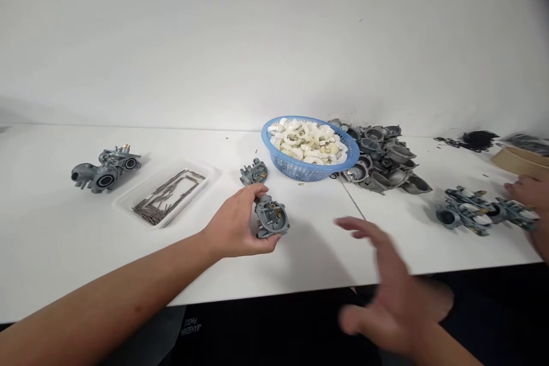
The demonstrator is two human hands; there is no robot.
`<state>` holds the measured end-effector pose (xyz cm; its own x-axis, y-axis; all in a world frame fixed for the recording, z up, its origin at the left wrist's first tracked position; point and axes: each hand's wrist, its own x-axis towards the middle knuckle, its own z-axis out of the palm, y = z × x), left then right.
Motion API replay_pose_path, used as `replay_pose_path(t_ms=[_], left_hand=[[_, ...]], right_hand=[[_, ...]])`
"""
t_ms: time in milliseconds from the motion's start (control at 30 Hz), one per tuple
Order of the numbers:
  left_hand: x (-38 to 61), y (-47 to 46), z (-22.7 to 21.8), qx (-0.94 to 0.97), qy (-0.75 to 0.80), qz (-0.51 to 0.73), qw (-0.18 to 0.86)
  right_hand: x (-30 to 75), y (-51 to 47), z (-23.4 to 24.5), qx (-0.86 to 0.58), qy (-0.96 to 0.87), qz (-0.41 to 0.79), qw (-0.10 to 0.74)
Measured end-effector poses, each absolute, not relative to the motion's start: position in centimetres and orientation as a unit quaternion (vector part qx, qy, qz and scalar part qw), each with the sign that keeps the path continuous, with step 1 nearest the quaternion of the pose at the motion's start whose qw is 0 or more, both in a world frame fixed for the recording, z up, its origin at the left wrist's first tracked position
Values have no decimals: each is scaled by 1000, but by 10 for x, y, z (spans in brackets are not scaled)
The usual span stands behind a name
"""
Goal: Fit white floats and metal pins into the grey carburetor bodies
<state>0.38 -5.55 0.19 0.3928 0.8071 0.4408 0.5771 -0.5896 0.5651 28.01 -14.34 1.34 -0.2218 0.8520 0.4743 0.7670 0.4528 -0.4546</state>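
Note:
My left hand (240, 222) grips a grey metal carburetor body (271, 218), its open float chamber side turned up with brass jets showing inside. Just behind it on the white table lies another carburetor body (253, 172). My right hand (388, 291) is held near the table's front edge, blurred by motion, thumb and fingers apart with nothing between them. A blue plastic basket (306, 171) beyond my hands holds many white ring-shaped floats (306, 142). At the left is a white tray (205, 170) with thin dark metal pins (150, 214).
Several carburetors (105, 168) stand at the far left. A heap of grey float bowls (381, 157) lies right of the basket. More carburetors (469, 211) sit at the right, beside another person's hand (529, 191), a tan ring-shaped item (518, 161) and black rubber rings (478, 140).

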Motion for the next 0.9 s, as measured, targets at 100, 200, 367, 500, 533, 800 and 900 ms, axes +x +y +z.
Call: replay_pose_path(t_ms=[100,200,367,500,533,800,900], left_hand=[[5,-52,0,782,503,316,189],[5,-49,5,745,568,295,186],[3,-49,7,742,587,273,172],[-1,-52,2,765,554,283,164],[-2,-53,2,768,551,277,174],[-5,-58,6,733,551,311,252],[-6,-54,5,719,568,315,247]], right_hand=[[241,-123,9,-538,-777,150,290],[207,-101,11,-541,-764,231,266],[191,-82,16,-514,-770,276,260],[195,-76,8,-515,-766,278,265],[195,-75,5,-521,-757,287,272],[197,-62,-10,-511,-693,318,396],[204,-50,-5,-484,-731,295,381]])
